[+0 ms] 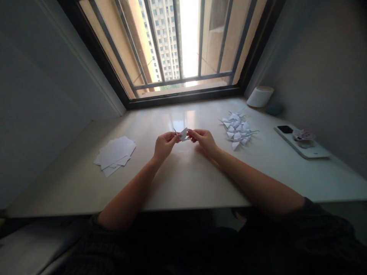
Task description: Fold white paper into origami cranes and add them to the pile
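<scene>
Left hand [164,145] and right hand [204,139] are close together above the table [186,179], both pinching a small folded white paper piece [184,134] between their fingertips. Flat paper sheets [115,154] lie left; a pile of folded paper figures [237,129] lies right.

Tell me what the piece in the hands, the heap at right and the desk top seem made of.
Folded piece: thin white paper, matt, with sharp creases. Heap of folded shapes: likely the same paper, pointed tips and crisp edges. Desk top: smooth, pale, perhaps stone or laminate, glossy, since it mirrors the window.
</scene>
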Tool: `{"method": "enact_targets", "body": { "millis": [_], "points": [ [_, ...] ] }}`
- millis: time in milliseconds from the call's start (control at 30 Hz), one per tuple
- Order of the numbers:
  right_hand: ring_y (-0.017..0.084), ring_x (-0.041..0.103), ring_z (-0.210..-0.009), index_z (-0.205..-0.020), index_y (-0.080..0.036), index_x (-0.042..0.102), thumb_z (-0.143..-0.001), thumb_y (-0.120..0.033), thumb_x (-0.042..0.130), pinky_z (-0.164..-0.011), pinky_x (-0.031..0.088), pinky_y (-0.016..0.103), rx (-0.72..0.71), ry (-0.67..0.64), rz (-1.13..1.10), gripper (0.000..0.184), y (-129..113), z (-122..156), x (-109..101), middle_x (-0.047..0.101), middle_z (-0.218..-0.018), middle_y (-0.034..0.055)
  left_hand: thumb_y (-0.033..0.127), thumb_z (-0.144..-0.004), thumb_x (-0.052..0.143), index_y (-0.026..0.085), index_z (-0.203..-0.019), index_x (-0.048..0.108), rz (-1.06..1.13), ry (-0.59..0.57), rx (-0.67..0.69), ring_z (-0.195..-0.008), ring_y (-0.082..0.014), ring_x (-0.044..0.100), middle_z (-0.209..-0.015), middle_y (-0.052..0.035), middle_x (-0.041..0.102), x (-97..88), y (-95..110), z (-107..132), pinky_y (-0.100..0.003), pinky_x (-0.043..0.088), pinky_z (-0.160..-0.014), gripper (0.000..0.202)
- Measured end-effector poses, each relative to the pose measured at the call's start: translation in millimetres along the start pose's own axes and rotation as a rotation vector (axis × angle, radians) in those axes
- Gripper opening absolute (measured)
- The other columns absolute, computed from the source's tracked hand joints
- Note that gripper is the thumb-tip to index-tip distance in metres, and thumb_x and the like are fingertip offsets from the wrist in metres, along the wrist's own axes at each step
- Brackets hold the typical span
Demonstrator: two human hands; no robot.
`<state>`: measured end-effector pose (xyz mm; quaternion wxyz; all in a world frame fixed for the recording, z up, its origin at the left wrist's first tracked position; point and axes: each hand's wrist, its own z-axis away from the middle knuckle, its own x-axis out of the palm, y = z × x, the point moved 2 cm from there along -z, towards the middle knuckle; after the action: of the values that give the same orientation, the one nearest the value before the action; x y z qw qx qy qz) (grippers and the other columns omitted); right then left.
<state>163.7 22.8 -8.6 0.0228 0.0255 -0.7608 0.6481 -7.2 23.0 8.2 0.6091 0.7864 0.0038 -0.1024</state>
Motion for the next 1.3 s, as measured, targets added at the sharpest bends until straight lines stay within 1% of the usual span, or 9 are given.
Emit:
{"method": "enact_targets", "body": {
  "millis": [133,300,433,600,733,900,1067,1200,1300],
  "points": [
    [0.012,0.053,-0.055,-0.071,-0.018,0.071,-0.069,-0.059,0.067,-0.057,0.044,0.027,-0.013,-0.004,0.009,0.042,-2,1,0,0.067,-0.065,0.0038,0.046,-0.075,0.07,0.016,-0.089,0.074,-0.051,-0.017,0.06,-0.076,-0.0187,0.068,-0.085,-0.0076,0.074,-1.6,-4,0,-0.031,0.053,-0.074,0.034],
    [0.015,0.061,-0.067,-0.093,-0.018,0.072,-0.071,-0.048,0.068,-0.064,0.047,0.028,-0.103,-0.041,0.044,0.036,-2,2,1,0.07,-0.075,0.0039,0.042,-0.08,0.066,0.022,-0.099,0.075,-0.298,0.021,0.131,-0.078,-0.021,0.07,-0.087,-0.0061,0.075,-6.4,-4,1,-0.032,0.053,-0.073,0.029],
    [0.016,0.062,-0.066,-0.085,-0.016,0.073,-0.072,-0.045,0.069,-0.065,0.048,0.029,-0.093,-0.089,0.086,0.031,1,4,4,0.071,-0.072,0.0052,0.042,-0.081,0.066,0.026,-0.107,0.072,-0.415,0.105,0.142,-0.078,-0.0205,0.07,-0.086,-0.0049,0.075,-11.8,-1,1,-0.03,0.051,-0.072,0.031],
    [0.017,0.063,-0.065,-0.077,-0.018,0.072,-0.074,-0.05,0.067,-0.062,0.047,0.029,-0.122,0.079,0.234,0.032,1,6,0,0.072,-0.073,0.0056,0.049,-0.075,0.071,0.027,-0.108,0.07,-0.415,0.209,0.124,-0.079,-0.0191,0.069,-0.088,-0.004,0.075,-11.9,3,2,-0.03,0.051,-0.073,0.04],
    [0.015,0.058,-0.06,-0.071,-0.019,0.069,-0.076,-0.051,0.065,-0.058,0.043,0.028,-0.219,0.202,0.429,0.032,-4,9,-3,0.069,-0.069,0.0034,0.051,-0.071,0.073,0.027,-0.095,0.074,-0.395,0.149,0.125,-0.085,-0.0213,0.069,-0.098,-0.0051,0.074,-0.8,5,6,-0.033,0.051,-0.078,0.034],
    [0.015,0.057,-0.062,-0.074,-0.021,0.071,-0.079,-0.052,0.062,-0.06,0.043,0.029,-0.249,0.125,0.464,0.033,-6,12,3,0.068,-0.068,0.0028,0.051,-0.066,0.077,0.027,-0.099,0.074,-0.298,0.069,0.079,-0.091,-0.0234,0.068,-0.102,-0.006,0.074,7.9,2,8,-0.035,0.052,-0.079,0.041],
    [0.016,0.059,-0.065,-0.076,-0.021,0.072,-0.08,-0.052,0.061,-0.062,0.043,0.029,-0.232,0.045,0.38,0.034,-2,10,5,0.071,-0.073,0.0038,0.052,-0.077,0.067,0.025,-0.096,0.076,-0.247,0.073,0.073,-0.092,-0.0226,0.068,-0.099,-0.0056,0.074,4.2,-3,5,-0.032,0.052,-0.076,0.034],
    [0.016,0.062,-0.068,-0.08,-0.02,0.07,-0.081,-0.049,0.06,-0.062,0.044,0.028,-0.198,0.071,0.327,0.031,5,6,1,0.072,-0.079,0.0048,0.05,-0.08,0.063,0.022,-0.089,0.077,-0.248,0.133,0.079,-0.085,-0.0212,0.069,-0.09,-0.0059,0.075,1.8,-9,2,-0.03,0.051,-0.074,0.032],
    [0.016,0.061,-0.067,-0.084,-0.02,0.069,-0.08,-0.048,0.061,-0.062,0.044,0.028,-0.188,0.127,0.394,0.03,4,5,-1,0.071,-0.08,0.0042,0.05,-0.079,0.064,0.021,-0.088,0.077,-0.234,0.146,0.071,-0.082,-0.0207,0.069,-0.087,-0.0059,0.075,2.8,-11,2,-0.03,0.051,-0.073,0.032]
  ]
}}
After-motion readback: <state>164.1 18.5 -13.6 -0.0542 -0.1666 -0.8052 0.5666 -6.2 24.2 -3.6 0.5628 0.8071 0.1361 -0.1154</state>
